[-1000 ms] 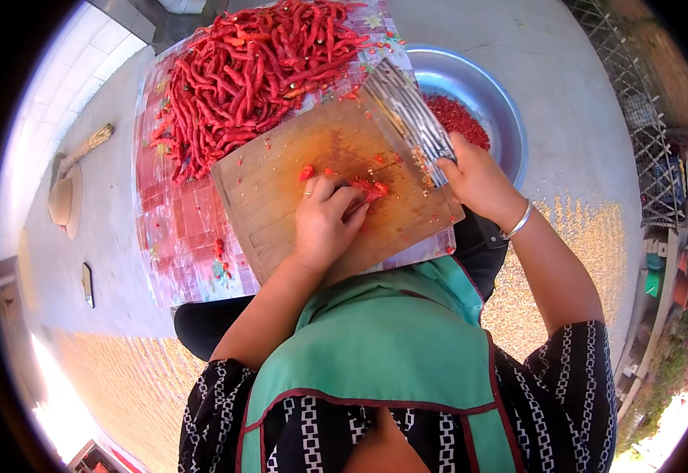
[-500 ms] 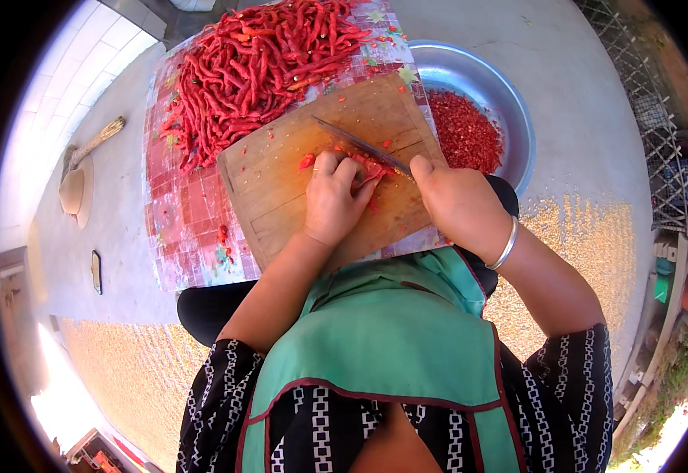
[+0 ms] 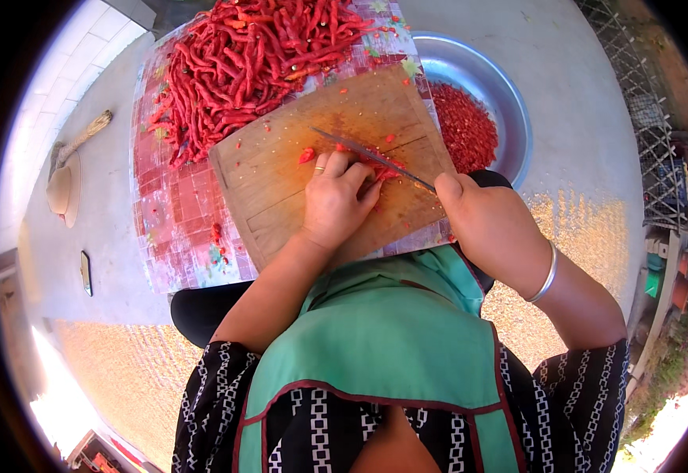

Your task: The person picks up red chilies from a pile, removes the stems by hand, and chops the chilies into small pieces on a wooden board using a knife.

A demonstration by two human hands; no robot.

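- I read the red chilli (image 3: 388, 172) in the middle of the cutting board (image 3: 277, 193), partly hidden under the left hand (image 3: 337, 199); I can't tell how many pods lie there.
- My left fingers are curled down over it with the thumb drawn in, holding it against the board with little gap.
- My right hand (image 3: 486, 225) is closed around the knife (image 3: 371, 160) at the board's right edge; the handle is hidden in the fist, and the blade slants across the board just beyond the left fingertips.
- I judge the chilli light, soft-skinned and perhaps slick where cut; I'd hold it with bent fingertips, clear of the edge.
- The board looks wooden, stained and seed-strewn, on a patterned cloth (image 3: 174, 229).
- Beyond the board, to its left, lies a heap of whole chillies (image 3: 253, 75); right of it, a metal basin (image 3: 520, 118) holds chopped chilli (image 3: 466, 130).
- Well left of the board, a hat (image 3: 64, 189) and a phone (image 3: 86, 272) lie on a smooth grey floor (image 3: 111, 244); yellow grain (image 3: 584, 236) spreads to its right.
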